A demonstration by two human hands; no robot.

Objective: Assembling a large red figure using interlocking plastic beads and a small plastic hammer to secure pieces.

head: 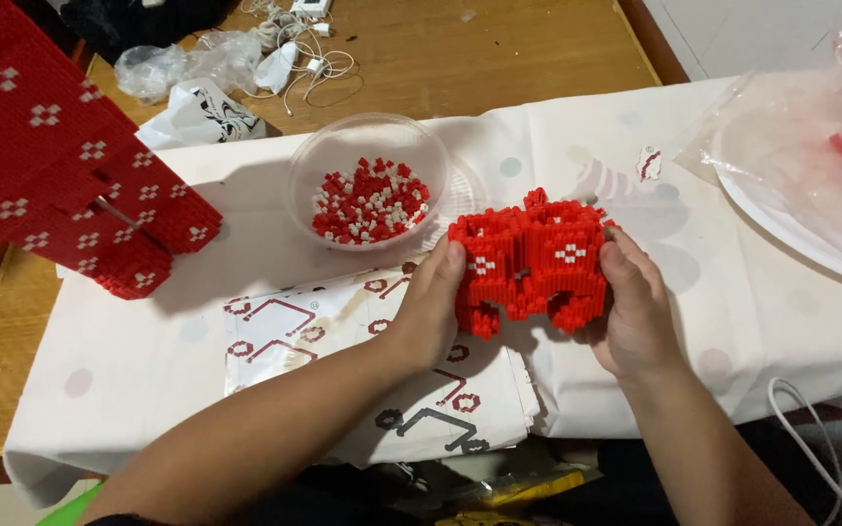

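A red block assembly (530,263) made of tiny bricks, with small white flower patterns, is held up between both hands over the white-covered table (148,360). My left hand (431,307) grips its left side, thumb on the front face. My right hand (635,312) clasps its right side. A clear round bowl (370,141) of loose red and white small bricks stands just behind the assembly.
A large red built section (51,156) with white flowers looms at the left. A printed instruction sheet (343,360) lies under my left forearm. A white plate (791,229) under a clear plastic bag sits at the right. Bags and white cables (294,58) lie on the wooden floor.
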